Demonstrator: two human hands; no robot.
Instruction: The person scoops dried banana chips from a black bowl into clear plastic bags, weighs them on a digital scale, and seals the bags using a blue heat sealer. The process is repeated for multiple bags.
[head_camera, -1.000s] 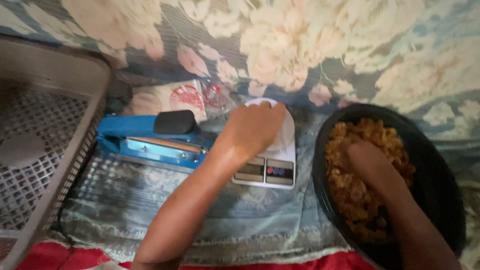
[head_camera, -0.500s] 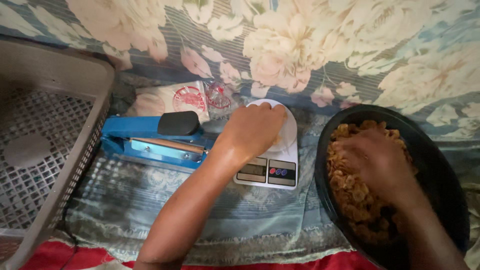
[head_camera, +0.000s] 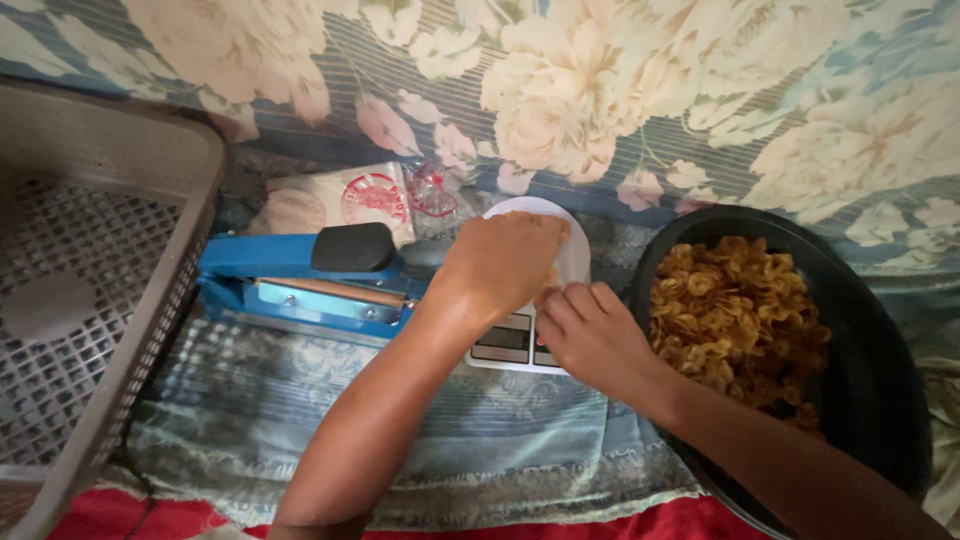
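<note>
My left hand (head_camera: 500, 262) rests over the white round top of a small kitchen scale (head_camera: 572, 250), seemingly holding something on it, though what lies under the palm is hidden. My right hand (head_camera: 590, 335) is beside it, fingers bunched over the scale's front edge and display, and may hold a few chips, though that is unclear. A black bowl (head_camera: 880, 340) at the right holds golden-brown fried chips (head_camera: 735, 310).
A blue heat sealer with a black handle (head_camera: 310, 270) lies left of the scale. Clear printed plastic bags (head_camera: 340, 200) lie behind it. A grey plastic mesh basket (head_camera: 90, 290) stands at the far left. Floral cloth covers the surface and backdrop.
My right hand has left the bowl of chips and moved left to the scale, next to my left hand. The left hand stays on the scale.
</note>
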